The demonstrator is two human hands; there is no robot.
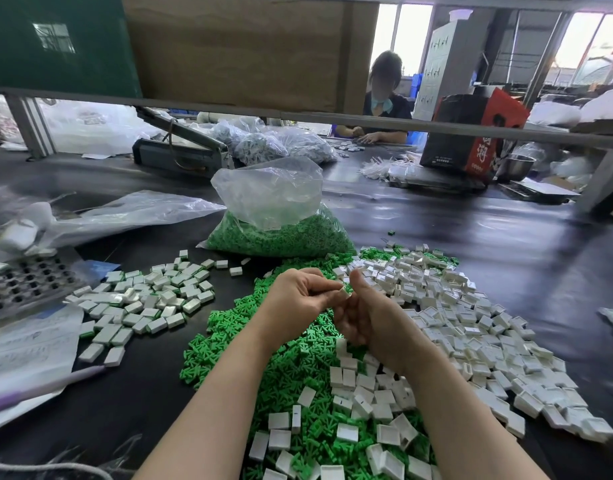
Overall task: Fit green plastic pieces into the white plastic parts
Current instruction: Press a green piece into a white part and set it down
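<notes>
Nearest you, loose white parts (346, 432) lie scattered over the green pile (287, 362) of small plastic pieces on the black table (506, 244). Above that green pile, your left hand (298, 299) and right hand (371, 317) meet, fingers curled, both pinching one small white piece (344, 292) between the fingertips. Right of the green pile spreads a wide heap of white shells (478, 323); left of it sit the white blocks with green undersides (149, 299). Behind it stands an open clear bag of green pieces (277, 230).
</notes>
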